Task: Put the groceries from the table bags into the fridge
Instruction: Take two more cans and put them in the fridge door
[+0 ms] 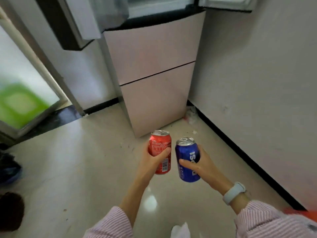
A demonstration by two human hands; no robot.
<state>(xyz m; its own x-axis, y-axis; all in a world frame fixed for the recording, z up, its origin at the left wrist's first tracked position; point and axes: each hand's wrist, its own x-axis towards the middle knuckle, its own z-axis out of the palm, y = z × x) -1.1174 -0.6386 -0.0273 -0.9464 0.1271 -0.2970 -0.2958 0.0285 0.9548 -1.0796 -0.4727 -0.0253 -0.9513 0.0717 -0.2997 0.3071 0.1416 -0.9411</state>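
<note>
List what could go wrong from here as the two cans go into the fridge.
1. Both hands are full: the left hand grips the red cola can, the right hand the blue Pepsi can, so neither is free to steady a door or shift things inside.
2. The cans are close together and could knock.
3. The open fridge door juts out at upper left and could be bumped.

Red can [160,152] in left hand [152,158], blue can [187,159] in right hand [199,164], before the open fridge [154,66].
</note>
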